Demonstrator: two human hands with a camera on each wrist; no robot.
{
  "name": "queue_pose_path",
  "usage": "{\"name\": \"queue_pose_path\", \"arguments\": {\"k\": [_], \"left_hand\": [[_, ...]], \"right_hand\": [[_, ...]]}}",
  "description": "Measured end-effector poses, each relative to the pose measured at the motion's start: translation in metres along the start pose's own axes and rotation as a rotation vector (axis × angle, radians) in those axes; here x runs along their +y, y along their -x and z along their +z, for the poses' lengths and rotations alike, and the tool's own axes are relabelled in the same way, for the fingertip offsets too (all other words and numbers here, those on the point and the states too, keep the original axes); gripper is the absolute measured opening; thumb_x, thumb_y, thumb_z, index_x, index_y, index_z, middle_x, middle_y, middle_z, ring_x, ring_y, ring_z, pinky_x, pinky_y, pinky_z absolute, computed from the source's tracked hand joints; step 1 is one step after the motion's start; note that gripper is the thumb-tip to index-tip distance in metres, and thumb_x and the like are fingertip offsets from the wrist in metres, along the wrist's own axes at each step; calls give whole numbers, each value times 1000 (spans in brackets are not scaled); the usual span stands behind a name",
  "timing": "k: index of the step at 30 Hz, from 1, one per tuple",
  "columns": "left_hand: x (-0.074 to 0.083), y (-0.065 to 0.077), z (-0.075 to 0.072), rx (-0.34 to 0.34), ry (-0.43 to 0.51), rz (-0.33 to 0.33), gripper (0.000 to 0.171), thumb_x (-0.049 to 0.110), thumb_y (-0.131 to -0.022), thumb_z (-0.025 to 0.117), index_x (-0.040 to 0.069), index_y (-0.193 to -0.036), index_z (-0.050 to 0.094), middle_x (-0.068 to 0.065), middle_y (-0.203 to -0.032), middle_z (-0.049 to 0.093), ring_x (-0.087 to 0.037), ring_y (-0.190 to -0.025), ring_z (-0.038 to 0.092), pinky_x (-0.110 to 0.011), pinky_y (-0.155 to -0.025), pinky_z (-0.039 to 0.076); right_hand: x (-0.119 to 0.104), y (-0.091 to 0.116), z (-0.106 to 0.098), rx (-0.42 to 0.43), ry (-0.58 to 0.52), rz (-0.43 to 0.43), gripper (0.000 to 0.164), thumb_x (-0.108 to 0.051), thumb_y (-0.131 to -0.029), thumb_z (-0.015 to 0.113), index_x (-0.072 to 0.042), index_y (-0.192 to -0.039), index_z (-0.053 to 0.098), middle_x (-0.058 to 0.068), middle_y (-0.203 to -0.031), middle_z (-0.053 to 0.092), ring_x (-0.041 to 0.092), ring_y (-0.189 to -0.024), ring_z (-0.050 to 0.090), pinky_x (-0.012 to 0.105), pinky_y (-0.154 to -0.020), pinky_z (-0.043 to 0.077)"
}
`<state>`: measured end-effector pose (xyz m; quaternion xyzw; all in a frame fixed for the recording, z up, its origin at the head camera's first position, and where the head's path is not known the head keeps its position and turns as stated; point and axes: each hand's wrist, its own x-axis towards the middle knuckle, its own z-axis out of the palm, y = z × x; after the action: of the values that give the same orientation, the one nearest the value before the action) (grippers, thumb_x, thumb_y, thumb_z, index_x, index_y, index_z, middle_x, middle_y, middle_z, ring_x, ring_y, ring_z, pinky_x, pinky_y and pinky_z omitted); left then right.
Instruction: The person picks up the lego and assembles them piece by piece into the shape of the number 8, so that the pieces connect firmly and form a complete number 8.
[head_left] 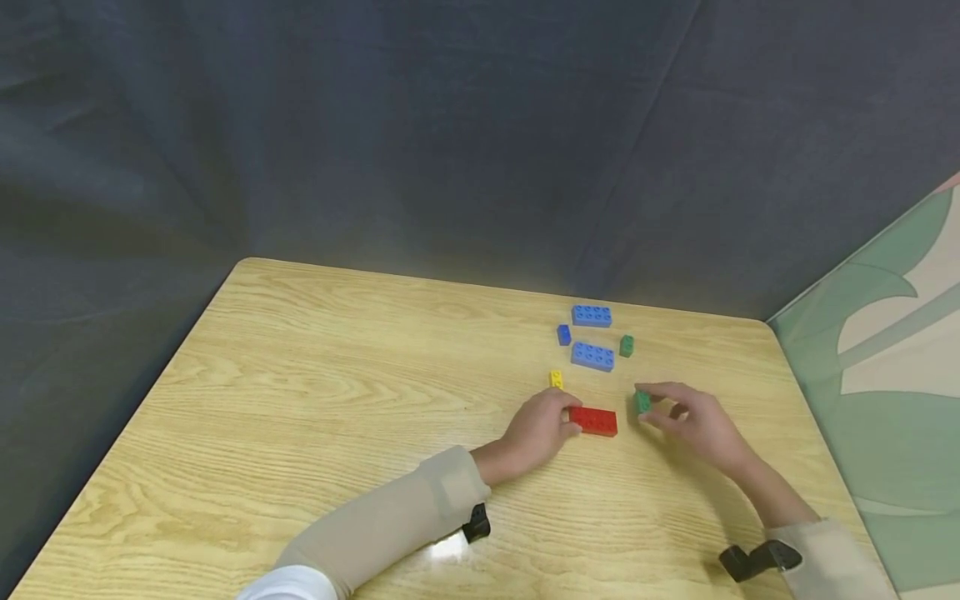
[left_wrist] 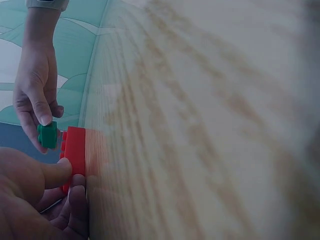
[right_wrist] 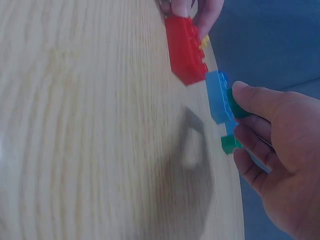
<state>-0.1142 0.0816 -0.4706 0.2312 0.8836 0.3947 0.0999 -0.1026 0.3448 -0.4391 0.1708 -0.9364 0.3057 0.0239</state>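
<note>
My left hand (head_left: 537,429) grips the left end of a long red toy brick (head_left: 597,422) that lies studs up on the table. In the left wrist view the thumb and fingers pinch the near end of the red brick (left_wrist: 76,150). To its right, my right hand (head_left: 697,423) pinches a small green brick (head_left: 642,402) between thumb and fingers. The left wrist view has this green brick (left_wrist: 47,135) raised off the table, apart from the red one. A small yellow brick (head_left: 556,378) lies just beyond the left hand, partly hidden by it.
Farther back lie two long blue bricks (head_left: 592,357), one behind the other. A small dark blue brick (head_left: 564,335) sits to their left and another small green brick (head_left: 627,346) to their right. Dark cloth (head_left: 450,150) hangs behind the wooden table (head_left: 337,358); a patterned panel (head_left: 892,400) stands at right.
</note>
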Motion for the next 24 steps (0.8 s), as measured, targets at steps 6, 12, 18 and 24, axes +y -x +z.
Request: {"name": "queue_pose_path", "arguments": {"k": [6,12,18,24], "left_hand": [[2,1,-2,-9,3,-17,34,18,-96,72,8,-128,68,-1,-125,67,-10,-110,62,-20,-94,50],[1,0,0,-12,5,-32,33,18,-96,73,8,-127,69,0,-123,67,-8,-108,61,-19,-92,50],[2,-1,-1,-8,3,-22,32,17,-95,74,7,-126,70,0,-122,68,-7,-104,61,-18,-89,50],[2,-1,-2,-14,0,-24,32,17,-95,73,8,-126,69,0,-123,67,-8,-108,61,-19,-91,49]], "right_hand": [[-10,0,8,-13,-10,-57,42,-3,-83,83,-3,-123,71,11,-118,72,17,-91,62,23,-69,53],[-14,0,15,-33,-26,-65,41,-2,-83,83,-5,-123,72,8,-117,73,17,-91,62,25,-70,54],[-16,0,20,-31,-38,-79,41,-3,-82,83,-4,-122,73,7,-116,73,17,-89,62,25,-70,53],[-17,1,23,-52,-65,-61,41,-4,-83,83,-4,-123,72,8,-117,73,18,-87,61,23,-69,52]]}}
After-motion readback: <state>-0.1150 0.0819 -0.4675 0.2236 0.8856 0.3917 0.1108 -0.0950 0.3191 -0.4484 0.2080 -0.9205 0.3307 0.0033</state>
